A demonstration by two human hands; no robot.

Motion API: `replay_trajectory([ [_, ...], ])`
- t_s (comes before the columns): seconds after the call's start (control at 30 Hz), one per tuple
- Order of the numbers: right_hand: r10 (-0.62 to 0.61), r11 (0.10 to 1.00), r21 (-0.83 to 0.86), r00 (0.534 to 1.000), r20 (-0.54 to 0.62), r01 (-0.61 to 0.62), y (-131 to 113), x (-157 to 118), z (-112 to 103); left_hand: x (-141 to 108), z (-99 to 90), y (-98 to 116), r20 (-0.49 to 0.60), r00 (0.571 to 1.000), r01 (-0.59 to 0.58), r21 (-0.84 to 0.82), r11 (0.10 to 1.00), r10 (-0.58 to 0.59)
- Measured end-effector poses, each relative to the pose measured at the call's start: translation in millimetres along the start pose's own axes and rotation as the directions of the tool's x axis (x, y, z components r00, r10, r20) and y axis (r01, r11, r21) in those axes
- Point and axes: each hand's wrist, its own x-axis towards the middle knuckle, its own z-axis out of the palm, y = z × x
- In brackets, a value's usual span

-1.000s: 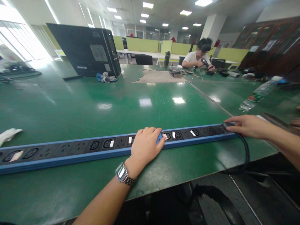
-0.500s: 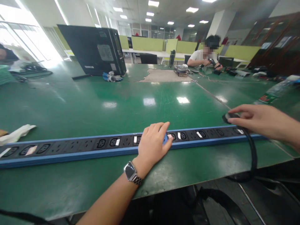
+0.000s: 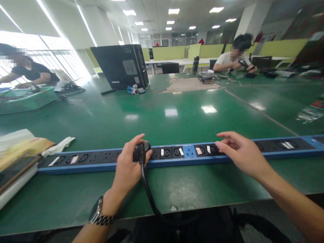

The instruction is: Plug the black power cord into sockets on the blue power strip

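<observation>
A long blue power strip (image 3: 189, 151) with black sockets and small white labels lies across the green table near its front edge. Left of the strip's middle, my left hand (image 3: 129, 163) holds a black plug (image 3: 143, 148) between thumb and fingers, over the sockets. The plug's black cable (image 3: 149, 195) hangs down past the table edge. Whether the plug's pins touch the strip is hidden. My right hand (image 3: 240, 152) hovers over the strip's right part, with its fingers apart and nothing in them.
A black computer case (image 3: 121, 67) stands at the back, with gloves (image 3: 136, 89) beside it. A green basket (image 3: 32, 101), a yellow package (image 3: 30, 148) and white paper lie at the left. Two people sit across the table; a bottle (image 3: 310, 114) is at the right.
The black plug has passed from my right hand to my left. My left hand has moved left along the strip, my right hand has come inward and opened, and the view has swung left.
</observation>
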Motion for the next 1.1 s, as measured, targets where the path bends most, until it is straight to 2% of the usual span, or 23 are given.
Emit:
replay_trajectory([
  [0.07, -0.040, 0.987, -0.161, 0.992, -0.120, 0.020, 31, 0, 8, -9, 3.3, -8, 0.081, 0.996, -0.031, 0.012, 0.999, 0.029],
  [0.13, -0.186, 0.936, -0.337, 0.958, -0.220, 0.104, 53, -1, 16, -14, 11.7, -8, 0.120, 0.990, -0.074, 0.055, 0.996, 0.067],
  [0.2, -0.336, 0.854, -0.487, 0.910, -0.242, 0.186, 64, -3, 22, -15, 19.6, -5, 0.130, 0.988, -0.100, 0.092, 0.991, 0.088],
  [0.3, -0.425, 0.768, -0.602, 0.877, -0.224, 0.218, 69, -5, 27, -10, 24.2, 0, 0.158, 0.983, -0.115, 0.119, 0.986, 0.095],
  [0.4, -0.452, 0.743, -0.628, 0.865, -0.219, 0.229, 68, -6, 29, -5, 19.3, -1, 0.215, 0.972, -0.127, 0.119, 0.985, 0.099],
  [0.5, -0.462, 0.747, -0.618, 0.860, -0.219, 0.244, 67, -6, 29, -3, 11.3, -5, 0.308, 0.942, -0.162, 0.060, 0.985, 0.136],
  [0.53, -0.457, 0.751, -0.615, 0.862, -0.221, 0.240, 67, -6, 29, -3, 10.1, -5, 0.310, 0.939, -0.163, 0.025, 0.986, 0.148],
  [0.6, -0.443, 0.756, -0.613, 0.869, -0.221, 0.229, 66, -6, 29, -3, 12.7, 2, 0.221, 0.967, -0.121, -0.041, 0.992, 0.127],
  [0.67, -0.439, 0.755, -0.615, 0.872, -0.216, 0.227, 66, -6, 29, -1, 23.6, 18, 0.067, 0.995, -0.071, -0.092, 0.993, 0.077],
  [0.73, -0.440, 0.755, -0.615, 0.872, -0.216, 0.228, 66, -6, 29, 3, 41.2, 40, 0.014, 0.997, -0.077, -0.137, 0.988, 0.080],
  [0.83, -0.445, 0.753, -0.616, 0.869, -0.217, 0.232, 66, -6, 29, 12, 69.6, 67, 0.150, 0.977, -0.120, -0.187, 0.975, 0.149],
  [0.9, -0.454, 0.750, -0.616, 0.865, -0.216, 0.240, 67, -5, 29, 17, 82.8, 76, 0.224, 0.966, -0.091, -0.177, 0.980, 0.130],
  [1.0, -0.474, 0.753, -0.605, 0.851, -0.226, 0.258, 68, -4, 29, 20, 90.4, 78, 0.243, 0.967, -0.036, -0.150, 0.988, 0.072],
  [1.1, -0.480, 0.760, -0.595, 0.844, -0.240, 0.263, 69, -3, 30, 22, 91.6, 78, 0.264, 0.961, -0.051, -0.119, 0.992, 0.082],
])
